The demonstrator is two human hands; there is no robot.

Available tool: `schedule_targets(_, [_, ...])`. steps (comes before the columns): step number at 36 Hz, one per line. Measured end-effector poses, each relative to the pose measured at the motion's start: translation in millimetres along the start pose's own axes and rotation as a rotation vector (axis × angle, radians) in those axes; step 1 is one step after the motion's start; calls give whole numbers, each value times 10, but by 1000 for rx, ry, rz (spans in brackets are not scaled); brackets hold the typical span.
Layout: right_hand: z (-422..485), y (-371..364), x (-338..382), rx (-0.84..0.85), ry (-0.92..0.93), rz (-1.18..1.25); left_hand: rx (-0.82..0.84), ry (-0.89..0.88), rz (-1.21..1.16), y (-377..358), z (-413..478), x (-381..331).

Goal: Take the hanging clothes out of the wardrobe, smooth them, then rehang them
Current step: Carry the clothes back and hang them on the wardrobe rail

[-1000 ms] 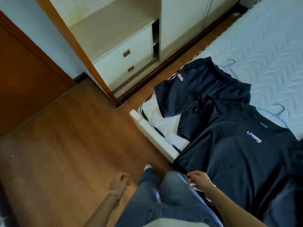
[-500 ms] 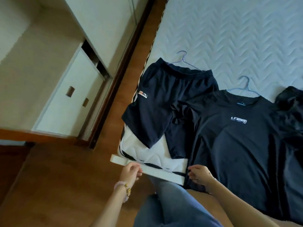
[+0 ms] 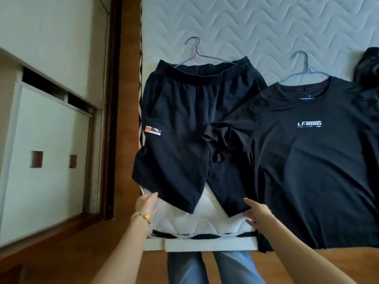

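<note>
Treat the dark shorts [image 3: 184, 130], spread flat on a purple hanger [image 3: 196, 52] at the mattress's [image 3: 266, 23] near left corner, as probably light, limp and crease-prone; pinch both leg hems, just by the straight, empty fingers of left hand [image 3: 146, 203] and right hand [image 3: 257, 212], then tug gently.

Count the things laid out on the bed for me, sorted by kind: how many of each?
Shorts: 1
T-shirt: 1
Hangers: 2, a purple hanger and a blue hanger
Another dark garment, cut off at the right edge of the picture: 1
Total: 5
</note>
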State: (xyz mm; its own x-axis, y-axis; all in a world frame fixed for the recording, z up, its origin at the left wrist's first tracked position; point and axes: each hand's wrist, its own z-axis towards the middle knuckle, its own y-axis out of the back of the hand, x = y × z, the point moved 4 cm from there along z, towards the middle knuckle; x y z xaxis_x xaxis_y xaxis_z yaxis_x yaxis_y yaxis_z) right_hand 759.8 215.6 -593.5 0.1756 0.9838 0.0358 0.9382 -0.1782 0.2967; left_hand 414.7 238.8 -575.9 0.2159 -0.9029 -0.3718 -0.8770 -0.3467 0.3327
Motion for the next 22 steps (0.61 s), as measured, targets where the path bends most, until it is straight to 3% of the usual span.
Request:
schedule_targets(4, [71,-113,-139,-2,-52,302,51,62,-163,-56,289,-189])
schedule_targets(8, [127,-268,-266,19,-71,477,-8,114,-276,-11,512,-274])
schedule_targets(12, [91,-388,-320,41,-42,516,-80,99,-313,114,640,-403])
schedule_targets(18, [12,-374,-394,7,96,478,86,39,-275,139,623,-453])
schedule_targets(22, [-207,-365,-416,-44,136,438,10,116,-357,432,504,-152])
